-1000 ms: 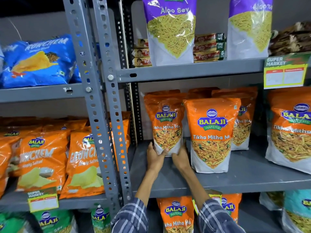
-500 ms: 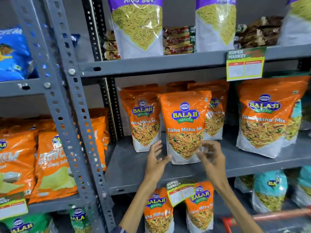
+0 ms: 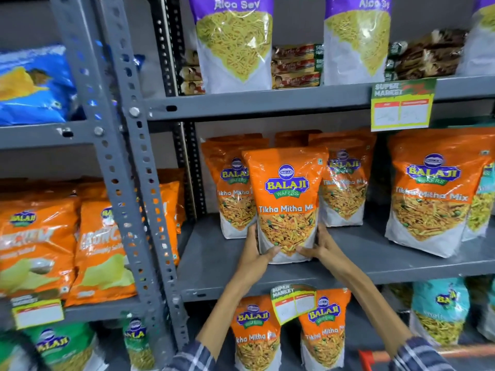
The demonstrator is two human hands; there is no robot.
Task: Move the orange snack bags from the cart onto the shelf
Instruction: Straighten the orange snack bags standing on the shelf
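Observation:
An orange Balaji Tikha Mitha Mix bag (image 3: 286,194) stands upright at the front of the grey middle shelf (image 3: 375,253). My left hand (image 3: 254,253) grips its lower left edge and my right hand (image 3: 318,246) grips its lower right edge. Behind it stand more of the same orange bags (image 3: 233,194), one at the left and another (image 3: 344,188) at the right. A larger orange bag (image 3: 431,194) stands further right on the same shelf. Only a red cart bar (image 3: 428,353) shows at the bottom right.
Grey perforated uprights (image 3: 126,162) divide the shelving. Purple Aloo Sev bags (image 3: 235,41) sit on the shelf above, with a price tag (image 3: 401,105) on its edge. Orange chip bags (image 3: 101,250) fill the left bay. More orange bags (image 3: 255,333) and teal bags (image 3: 439,311) stand below.
Both hands left the rear left bag, opened in front of the front bag, and now grip that front bag's lower edges. The view shifted right, then back a little.

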